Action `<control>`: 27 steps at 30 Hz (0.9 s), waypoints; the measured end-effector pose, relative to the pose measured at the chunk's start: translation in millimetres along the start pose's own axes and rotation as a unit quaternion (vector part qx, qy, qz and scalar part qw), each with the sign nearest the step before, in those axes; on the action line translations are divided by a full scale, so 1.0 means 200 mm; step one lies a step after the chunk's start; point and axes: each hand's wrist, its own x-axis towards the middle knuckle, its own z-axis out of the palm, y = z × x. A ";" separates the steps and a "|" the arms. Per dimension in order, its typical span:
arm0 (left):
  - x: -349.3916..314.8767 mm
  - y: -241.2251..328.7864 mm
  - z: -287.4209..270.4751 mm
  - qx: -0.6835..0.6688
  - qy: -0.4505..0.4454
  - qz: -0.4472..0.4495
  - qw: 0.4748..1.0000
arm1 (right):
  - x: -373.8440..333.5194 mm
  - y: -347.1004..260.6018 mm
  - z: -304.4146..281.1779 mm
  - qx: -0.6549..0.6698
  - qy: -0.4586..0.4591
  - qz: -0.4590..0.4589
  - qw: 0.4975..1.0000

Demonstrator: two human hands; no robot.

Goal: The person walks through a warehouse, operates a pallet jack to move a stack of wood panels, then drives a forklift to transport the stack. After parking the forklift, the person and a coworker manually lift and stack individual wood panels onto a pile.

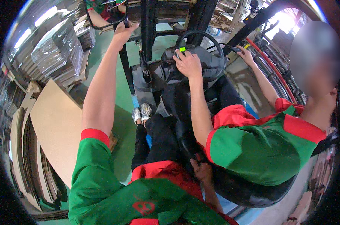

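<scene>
My left arm stretches forward, and my left hand [123,34] is closed round the dark upright post [124,63] of a forklift, just under a black-framed mirror [107,14]. Low at my right side, my right hand [203,170] grips the edge of the black seat [248,191]; some of its fingers are hidden. On that seat, to my right, sits a co-worker in a green and red shirt [252,150]. One of the co-worker's hands [189,64] lies by the dashboard near the steering wheel [219,45]; the other [246,56] is at a dark lever.
Plastic-wrapped stacks of flat cardboard [57,50] stand on pallets to the left. Closer on that side leans a large brown board [55,123] beside more sheets. The forklift's mast [149,30] rises ahead, over a green floor [121,131]. Hoses and a red bar [271,62] run along the right.
</scene>
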 end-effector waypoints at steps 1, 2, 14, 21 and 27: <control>0.04 -0.03 -0.02 0.015 0.010 -0.028 0.999 | 0.04 -0.05 0.03 0.009 0.050 -0.025 0.998; 0.09 -0.06 -0.01 0.025 0.009 -0.037 0.999 | 0.04 -0.13 0.09 0.031 0.103 -0.032 0.994; 0.68 -0.64 -0.26 -0.002 0.020 -0.004 1.000 | 0.44 -0.85 0.31 0.054 0.072 -0.015 0.996; 1.01 -0.87 -0.22 -0.004 -0.010 -0.030 0.999 | 0.78 -1.10 0.33 0.056 0.052 0.003 0.997; 1.27 -1.07 -0.04 -0.005 -0.007 0.031 0.999 | 1.13 -1.16 0.34 0.067 0.012 0.021 0.997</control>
